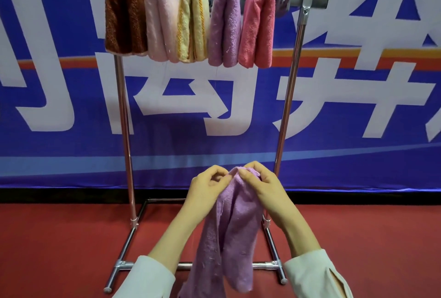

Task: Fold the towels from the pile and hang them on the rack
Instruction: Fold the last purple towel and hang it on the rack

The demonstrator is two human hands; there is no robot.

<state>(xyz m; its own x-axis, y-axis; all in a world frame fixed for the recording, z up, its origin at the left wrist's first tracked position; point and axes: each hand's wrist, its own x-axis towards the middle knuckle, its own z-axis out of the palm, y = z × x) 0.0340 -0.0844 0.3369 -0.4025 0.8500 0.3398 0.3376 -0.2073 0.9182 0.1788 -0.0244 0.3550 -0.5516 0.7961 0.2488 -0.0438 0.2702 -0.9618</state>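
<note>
Lilac towel [229, 230], held up in front of the rack [286, 97] and hanging in loose vertical folds from its top edge down past the bottom of the view. The left hand [207, 185] and the right hand [262, 185] both have their fingers curled and pinch that top edge, the two hands almost touching at the towel's highest point. The towel's body drops between and below the wrists, in front of the rack's base bar. Judged step: finding the corners before the fold. To do it well, each hand should work outward along the hem to a corner, so that the cloth opens flat and the bunching at the middle is shaken out. The halves should then meet edge to edge, giving a narrow strip like those already hung. Five folded towels are draped side by side over the top rail: brown towel [124, 11], pale pink towel [160, 20], yellow towel [191, 23], hung purple towel [225, 25] and coral towel [257, 25]. The bare stretch of rail [315, 1] to the right of the coral towel, just past a grey fitting [284, 2], appears the likely place for this one. The pile is out of view. Behind stands a blue banner [71, 154]; below lies a red surface [59, 250].
</note>
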